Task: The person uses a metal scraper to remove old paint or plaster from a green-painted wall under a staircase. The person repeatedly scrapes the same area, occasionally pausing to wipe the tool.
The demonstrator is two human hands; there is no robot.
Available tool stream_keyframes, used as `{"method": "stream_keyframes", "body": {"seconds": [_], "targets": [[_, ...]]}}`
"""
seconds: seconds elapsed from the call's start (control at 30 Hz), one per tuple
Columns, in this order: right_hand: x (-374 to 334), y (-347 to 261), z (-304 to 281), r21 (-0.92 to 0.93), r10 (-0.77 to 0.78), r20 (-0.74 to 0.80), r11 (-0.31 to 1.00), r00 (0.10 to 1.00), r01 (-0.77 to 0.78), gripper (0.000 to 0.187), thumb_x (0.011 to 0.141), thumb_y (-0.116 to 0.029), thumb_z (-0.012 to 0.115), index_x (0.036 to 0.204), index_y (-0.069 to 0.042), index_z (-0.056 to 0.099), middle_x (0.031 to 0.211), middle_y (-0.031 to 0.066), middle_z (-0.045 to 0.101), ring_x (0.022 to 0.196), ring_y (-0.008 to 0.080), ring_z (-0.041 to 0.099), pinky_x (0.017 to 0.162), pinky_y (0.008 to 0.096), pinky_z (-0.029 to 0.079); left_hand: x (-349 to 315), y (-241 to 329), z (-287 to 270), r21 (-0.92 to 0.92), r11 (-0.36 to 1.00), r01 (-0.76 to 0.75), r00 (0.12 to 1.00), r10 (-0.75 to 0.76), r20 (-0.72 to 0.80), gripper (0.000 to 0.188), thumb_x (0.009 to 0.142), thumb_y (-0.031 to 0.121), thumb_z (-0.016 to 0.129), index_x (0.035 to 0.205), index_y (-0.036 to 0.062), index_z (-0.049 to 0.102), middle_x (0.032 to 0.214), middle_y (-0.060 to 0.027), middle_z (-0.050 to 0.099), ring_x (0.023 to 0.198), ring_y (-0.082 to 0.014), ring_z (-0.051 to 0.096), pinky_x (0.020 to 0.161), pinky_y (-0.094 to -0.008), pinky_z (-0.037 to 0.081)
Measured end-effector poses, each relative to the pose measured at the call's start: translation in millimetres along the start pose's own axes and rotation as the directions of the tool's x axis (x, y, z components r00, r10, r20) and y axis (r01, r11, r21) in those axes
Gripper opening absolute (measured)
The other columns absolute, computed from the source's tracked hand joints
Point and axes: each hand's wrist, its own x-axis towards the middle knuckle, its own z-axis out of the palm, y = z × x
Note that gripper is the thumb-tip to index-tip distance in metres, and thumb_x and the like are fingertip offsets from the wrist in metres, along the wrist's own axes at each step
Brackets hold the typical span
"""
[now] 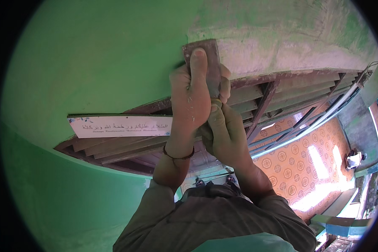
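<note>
Both my hands grip one flat, brownish scraper blade that lies pressed against the green wall. My left hand is uppermost, with a finger stretched along the blade's face. My right hand is clenched just below it around the tool's lower end, which is hidden in the fist. The blade's tip sits at the border between the green paint and a bare, greyish scraped patch. A thin dark band circles my left wrist.
Under the hands runs a brown wooden louvred vent with a white sign strip on its left part. Far below lie an orange patterned tile floor, my feet and a white object.
</note>
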Motion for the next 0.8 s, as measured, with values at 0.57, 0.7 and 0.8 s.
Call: {"method": "stream_keyframes", "body": {"seconds": [0.57,0.7,0.8], "targets": [[4.1,-3.2,1.7,-0.039,-0.018,0.009,0.999,1.0,0.019,0.034,0.111,-0.028,0.038,0.099,-0.002,0.055,0.065,-0.0045,0.043,0.048,0.003,0.033,0.044,0.0216,0.026,4.5,6.6,3.5,0.029,1.0,0.012,1.0,-0.012,0.014,0.059,0.111,0.039,0.038,0.077,-0.002,0.061,0.057,-0.0083,0.057,0.046,-0.0145,0.053,0.042,-0.0271,0.041],[-1.6,-12.3,1.6,-0.01,0.139,-0.025,0.99,0.99,-0.139,0.032,0.11,-0.02,0.037,0.086,-0.002,0.049,0.063,-0.0017,0.042,0.054,0.0068,0.037,0.05,0.027,0.034,5.1,4.4,6.5,-0.028,0.997,0.078,0.996,-0.079,-0.035,0.058,0.111,0.038,0.037,0.076,-0.0026,0.061,0.059,-0.0092,0.058,0.046,-0.0146,0.053,0.042,-0.0274,0.041],[2.8,-17.0,1.3,0.026,0.058,0.003,0.998,0.998,-0.058,0.031,0.11,-0.019,0.037,0.087,-0.003,0.049,0.065,-0.0023,0.043,0.054,0.0057,0.037,0.049,0.0268,0.033,8.5,4.1,5.6,-0.023,0.998,-0.066,0.998,0.066,-0.005,0.058,0.111,0.038,0.038,0.076,-0.003,0.06,0.061,-0.0102,0.059,0.046,-0.0151,0.053,0.041,-0.0277,0.041]]}}
